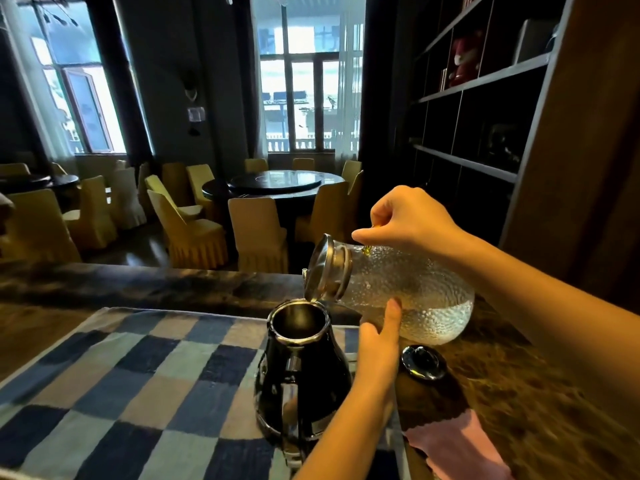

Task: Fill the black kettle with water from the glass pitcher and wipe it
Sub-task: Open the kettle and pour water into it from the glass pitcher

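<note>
Here, glass pitcher (398, 289) tipped nearly flat above the black kettle (301, 372), metal-capped mouth just over the open rim. Right hand (412, 220) in a closed grip on the pitcher's handle; left hand (379, 337) propping its underside, fingers flat against the glass. Kettle upright on the checked cloth (121, 393); black lid (424, 362) and pink cloth (457, 445) alongside on the surface (519, 375).

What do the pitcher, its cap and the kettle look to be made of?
Pitcher: clear glass with a hammered, dimpled texture; water shows through it. Its cap: looks like brushed metal, probably steel, going by the dull silvery sheen. Kettle: glossy black body with sharp reflections and a bright metallic rim; whether it is coated metal, ceramic or plastic cannot be told.
</note>
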The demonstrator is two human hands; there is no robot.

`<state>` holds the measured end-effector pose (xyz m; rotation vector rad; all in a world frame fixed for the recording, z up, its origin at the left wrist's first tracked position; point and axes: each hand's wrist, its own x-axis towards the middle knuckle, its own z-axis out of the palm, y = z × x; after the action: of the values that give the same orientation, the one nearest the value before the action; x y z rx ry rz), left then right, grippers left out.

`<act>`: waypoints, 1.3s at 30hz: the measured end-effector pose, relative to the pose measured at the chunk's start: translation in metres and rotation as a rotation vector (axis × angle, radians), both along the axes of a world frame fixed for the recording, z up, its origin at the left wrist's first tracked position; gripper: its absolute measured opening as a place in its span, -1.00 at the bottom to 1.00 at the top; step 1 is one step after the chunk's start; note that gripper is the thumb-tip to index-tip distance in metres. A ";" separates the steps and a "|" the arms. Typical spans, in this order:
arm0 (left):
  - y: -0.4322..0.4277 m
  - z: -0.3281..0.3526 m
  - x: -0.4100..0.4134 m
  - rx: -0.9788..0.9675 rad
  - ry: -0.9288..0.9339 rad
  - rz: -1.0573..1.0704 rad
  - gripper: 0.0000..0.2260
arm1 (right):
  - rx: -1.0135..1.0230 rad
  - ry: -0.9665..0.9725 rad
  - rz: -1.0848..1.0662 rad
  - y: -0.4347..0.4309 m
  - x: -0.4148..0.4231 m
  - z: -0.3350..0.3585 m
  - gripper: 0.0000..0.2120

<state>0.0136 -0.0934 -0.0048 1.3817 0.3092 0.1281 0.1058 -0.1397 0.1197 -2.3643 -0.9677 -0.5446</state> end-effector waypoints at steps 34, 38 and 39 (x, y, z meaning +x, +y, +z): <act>0.011 0.018 0.007 -0.591 0.082 0.131 -0.24 | -0.358 -0.263 -0.035 0.062 -0.009 0.014 -0.61; 0.013 0.017 0.006 -0.577 0.068 0.166 0.15 | -0.380 -0.271 -0.036 0.066 -0.010 0.015 -0.58; 0.013 0.015 0.007 -0.559 0.072 0.187 0.24 | -0.382 -0.266 -0.034 0.067 -0.011 0.015 -0.57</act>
<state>0.0206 -0.0803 0.0107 0.8031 0.4933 0.1338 0.0952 -0.0730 0.1347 -2.6953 -1.2439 -0.7594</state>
